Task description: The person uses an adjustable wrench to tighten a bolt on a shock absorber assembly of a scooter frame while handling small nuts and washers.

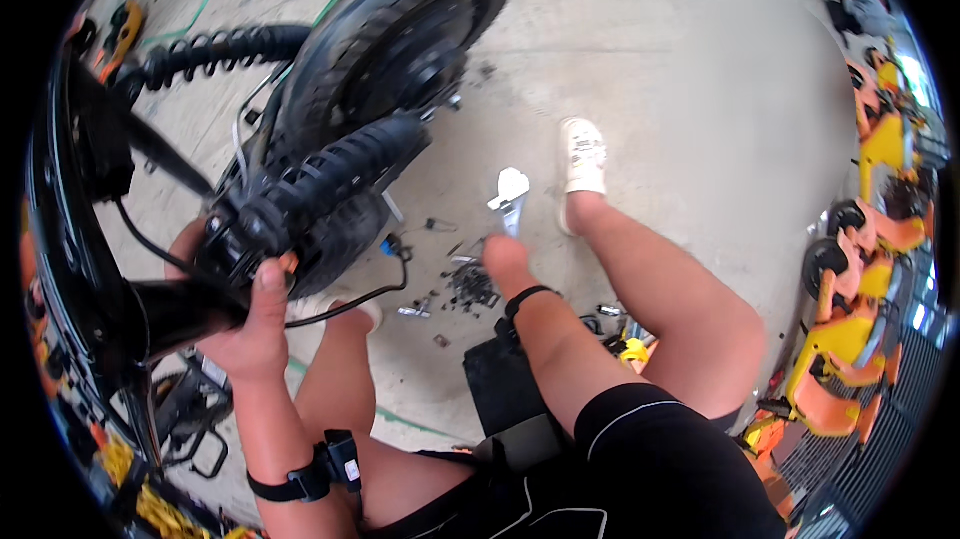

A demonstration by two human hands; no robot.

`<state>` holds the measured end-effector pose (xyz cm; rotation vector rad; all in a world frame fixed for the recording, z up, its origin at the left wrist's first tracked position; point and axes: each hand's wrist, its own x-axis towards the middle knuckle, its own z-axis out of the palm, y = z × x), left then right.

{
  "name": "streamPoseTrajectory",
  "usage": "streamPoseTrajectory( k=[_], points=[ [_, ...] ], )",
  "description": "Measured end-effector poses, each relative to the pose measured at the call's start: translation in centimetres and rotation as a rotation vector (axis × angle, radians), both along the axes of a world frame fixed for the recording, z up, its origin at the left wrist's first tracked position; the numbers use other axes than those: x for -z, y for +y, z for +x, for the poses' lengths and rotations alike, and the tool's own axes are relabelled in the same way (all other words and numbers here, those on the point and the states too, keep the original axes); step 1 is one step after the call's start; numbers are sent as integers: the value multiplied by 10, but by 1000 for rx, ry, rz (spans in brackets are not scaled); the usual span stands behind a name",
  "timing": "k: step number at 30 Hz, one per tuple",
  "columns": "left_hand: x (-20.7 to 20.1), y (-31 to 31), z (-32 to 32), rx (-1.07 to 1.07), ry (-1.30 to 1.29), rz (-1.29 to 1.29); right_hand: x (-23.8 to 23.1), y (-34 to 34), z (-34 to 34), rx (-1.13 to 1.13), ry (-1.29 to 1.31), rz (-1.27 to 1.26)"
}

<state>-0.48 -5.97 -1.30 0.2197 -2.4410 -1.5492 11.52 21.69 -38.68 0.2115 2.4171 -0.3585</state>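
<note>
A black two-wheeled vehicle's front end lies tilted at the left, with its black wheel (400,39) raised toward the top. Its spring-covered fork leg (340,169) runs from the hub down to the frame. My left hand (255,324) is closed round the black frame tube (195,309) just below the fork, thumb up; part of the fingers is hidden behind it. In my right hand (507,261), over the floor right of the wheel, is a silver wrench (512,204) with a wide, bright head pointing away from me. The wrench is apart from the vehicle.
A pile of small dark screws and parts (472,286) lies on the concrete floor below my right hand. A black cable with a blue connector (389,245) hangs from the vehicle. Orange and yellow vehicles (840,359) line the right side. My white shoe (583,156) stands ahead.
</note>
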Motion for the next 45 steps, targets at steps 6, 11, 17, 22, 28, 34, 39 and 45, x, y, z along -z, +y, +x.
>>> streamPoseTrajectory(
  k=[6, 11, 17, 22, 28, 34, 39, 45],
  points=[
    [3, 5, -10, 58, 74, 98, -34, 4, 25, -10, 28, -82],
    [15, -2, -7, -6, -47, 106, -70, 13, 32, -190, 8, -62],
    [12, 5, -10, 65, 17, 173, -123, 16, 25, 58, 182, -118],
    [4, 11, -13, 102, 66, 178, -171, 24, -17, 254, 384, -200],
    [-20, 26, -7, 131, 82, 184, -309, 36, -120, 378, 603, -478],
    [-23, 25, -11, 125, 70, 191, -484, 29, -171, 381, 764, -867],
    [-38, 19, -8, 68, 72, 121, -536, 32, -170, 499, 704, -1140],
    [-41, 19, -12, 108, -78, 111, -437, 22, -161, 1014, 391, -1446]
  ],
)
